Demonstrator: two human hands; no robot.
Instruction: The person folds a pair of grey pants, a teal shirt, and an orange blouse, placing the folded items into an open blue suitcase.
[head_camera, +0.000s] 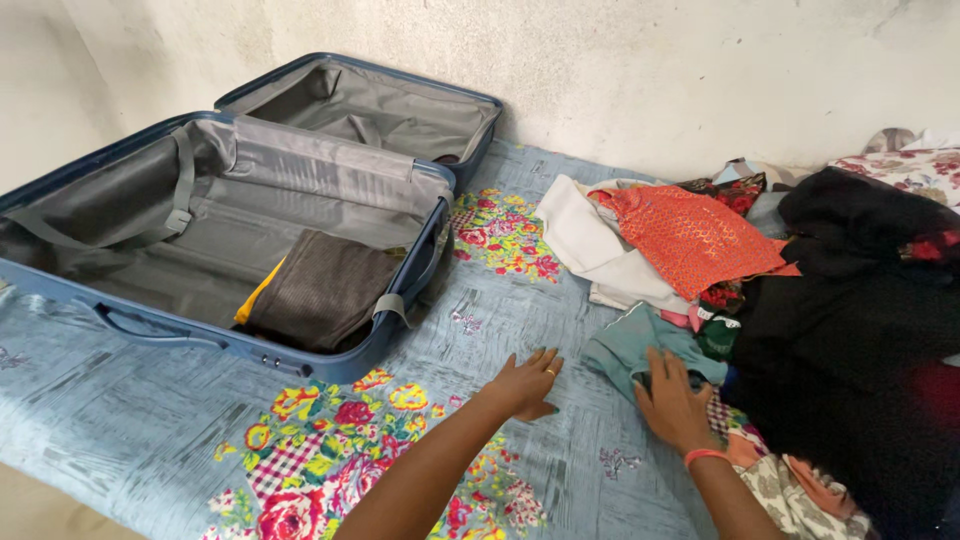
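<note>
Head camera looks down at my two hands on a bed sheet (150, 420) that is blue with bright flowers. My left hand (525, 385) lies flat and open on the sheet, holding nothing. My right hand (672, 405) is spread open too, with its fingers pressing on a teal cloth (630, 345) at the near edge of the pile of clothes (800, 300) on the right side of the sheet. I think the teal cloth is soft, light and floppy, so it would bend and droop when lifted. A good place to grab it looks like its loose near edge, beside my fingers. An orange dotted cloth (690, 235) and a cream one (585, 240) lie on top, farther back. At the far left corner sits an open blue suitcase (330, 365) with a folded brown garment (320, 290) inside.
</note>
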